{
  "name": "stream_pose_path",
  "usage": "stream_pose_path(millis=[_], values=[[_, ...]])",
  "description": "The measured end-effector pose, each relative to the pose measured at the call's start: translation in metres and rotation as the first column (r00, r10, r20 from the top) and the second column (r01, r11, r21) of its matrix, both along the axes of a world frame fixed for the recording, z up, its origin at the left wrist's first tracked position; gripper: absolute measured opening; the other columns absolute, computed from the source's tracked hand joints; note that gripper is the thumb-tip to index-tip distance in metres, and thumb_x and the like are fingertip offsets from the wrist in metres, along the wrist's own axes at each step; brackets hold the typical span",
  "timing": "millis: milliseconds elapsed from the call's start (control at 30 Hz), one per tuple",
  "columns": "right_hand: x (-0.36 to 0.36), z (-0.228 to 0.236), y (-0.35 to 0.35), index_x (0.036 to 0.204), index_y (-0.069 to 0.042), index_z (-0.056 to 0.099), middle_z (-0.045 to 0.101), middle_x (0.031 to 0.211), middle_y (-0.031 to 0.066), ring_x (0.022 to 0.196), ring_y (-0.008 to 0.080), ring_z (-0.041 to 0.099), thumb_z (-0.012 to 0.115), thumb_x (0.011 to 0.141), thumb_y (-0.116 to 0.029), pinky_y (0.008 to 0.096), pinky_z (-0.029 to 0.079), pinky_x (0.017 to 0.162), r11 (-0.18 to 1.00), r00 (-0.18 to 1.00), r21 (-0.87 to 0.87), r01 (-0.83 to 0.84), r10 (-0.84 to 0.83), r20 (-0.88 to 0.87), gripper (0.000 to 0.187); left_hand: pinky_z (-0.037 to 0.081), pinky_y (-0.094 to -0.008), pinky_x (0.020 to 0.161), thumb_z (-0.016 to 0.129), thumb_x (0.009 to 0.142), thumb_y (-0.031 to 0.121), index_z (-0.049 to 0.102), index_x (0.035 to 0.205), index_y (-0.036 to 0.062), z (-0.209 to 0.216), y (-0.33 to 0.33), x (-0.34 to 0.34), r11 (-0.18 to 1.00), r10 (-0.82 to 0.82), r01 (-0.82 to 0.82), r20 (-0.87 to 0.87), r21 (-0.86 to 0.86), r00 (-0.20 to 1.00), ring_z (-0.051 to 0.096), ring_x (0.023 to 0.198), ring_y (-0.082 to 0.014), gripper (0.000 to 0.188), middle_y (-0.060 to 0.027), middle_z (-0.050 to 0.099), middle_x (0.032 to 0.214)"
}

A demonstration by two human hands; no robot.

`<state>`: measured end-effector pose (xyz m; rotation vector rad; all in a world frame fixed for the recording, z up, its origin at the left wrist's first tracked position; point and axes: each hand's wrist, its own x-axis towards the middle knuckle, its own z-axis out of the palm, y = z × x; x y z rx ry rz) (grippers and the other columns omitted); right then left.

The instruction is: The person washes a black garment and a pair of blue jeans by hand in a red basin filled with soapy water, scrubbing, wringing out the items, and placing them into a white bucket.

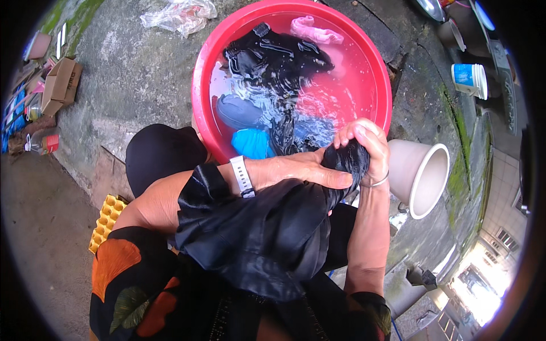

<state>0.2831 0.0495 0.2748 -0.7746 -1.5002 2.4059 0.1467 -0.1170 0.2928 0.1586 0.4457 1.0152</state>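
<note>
A wet black garment hangs bunched between my two hands above my lap. My left hand, with a white watch on the wrist, grips the cloth from the left. My right hand, with a thin bangle, is closed around its twisted end just at the near rim of a red basin. In the basin's water lie more clothes: a black piece, a pink one, a blue one and a grey one.
A pale bucket lies tipped to the right of the basin. On the concrete ground are a crumpled clear plastic bag, a cardboard box, a white and blue tub and a yellow egg tray.
</note>
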Motion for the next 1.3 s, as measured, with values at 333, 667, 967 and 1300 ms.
stream_pose_path(millis=[333, 667, 967, 1300], values=[[-0.036, -0.084, -0.024, 0.092, 0.000, 0.075, 0.074, 0.080, 0.0162, 0.072, 0.0223, 0.070, 0.072, 0.082, -0.026, 0.0343, 0.053, 0.068, 0.774, 0.841, 0.583, -0.245, -0.130, 0.526, 0.028, 0.053, -0.0298, 0.085, 0.082, 0.079, 0.041, 0.035, 0.143, -0.0096, -0.073, 0.009, 0.011, 0.885, -0.191, -0.051, -0.461, -0.463, 0.867, 0.064, 0.104, -0.0179, 0.094, -0.0156, 0.063, 0.119], [-0.014, -0.037, 0.030, 0.154, -0.007, 0.029, 0.049, 0.139, 0.0151, 0.130, 0.0278, 0.048, 0.078, 0.081, -0.045, 0.0408, 0.039, 0.110, 1.000, 0.959, -0.008, 0.022, -0.024, -0.282, 0.095, 0.055, -0.0289, 0.069, 0.070, 0.093, 0.033, 0.060, 0.122, 0.0079, -0.031, 0.017, -0.010, 0.967, 0.161, -0.202, -0.244, -0.155, 0.956, 0.066, 0.079, -0.0145, 0.039, -0.0035, 0.067, 0.098], [-0.010, 0.003, 0.012, 0.129, -0.011, 0.044, 0.037, 0.143, 0.0238, 0.136, 0.0490, 0.037, 0.079, 0.077, -0.030, 0.0666, 0.044, 0.103, 0.965, 0.733, -0.066, -0.252, 0.146, -0.664, 0.065, 0.049, -0.0213, 0.063, 0.060, 0.096, 0.043, 0.065, 0.112, 0.0018, 0.043, -0.014, -0.007, 0.958, -0.067, 0.090, 0.090, -0.273, 0.994, 0.060, 0.074, -0.0104, 0.044, -0.0046, 0.065, 0.087], [-0.003, 0.027, -0.004, 0.100, 0.000, 0.058, 0.056, 0.095, 0.0137, 0.088, 0.0296, 0.061, 0.068, 0.089, -0.021, 0.0501, 0.058, 0.083, 0.998, 0.908, -0.045, -0.047, 0.024, -0.419, 0.026, 0.053, -0.0268, 0.070, 0.071, 0.092, 0.041, 0.063, 0.109, 0.0028, 0.028, -0.028, -0.007, 0.985, -0.002, 0.039, 0.213, -0.168, 0.977, 0.064, 0.077, -0.0122, 0.043, -0.0053, 0.067, 0.089]])
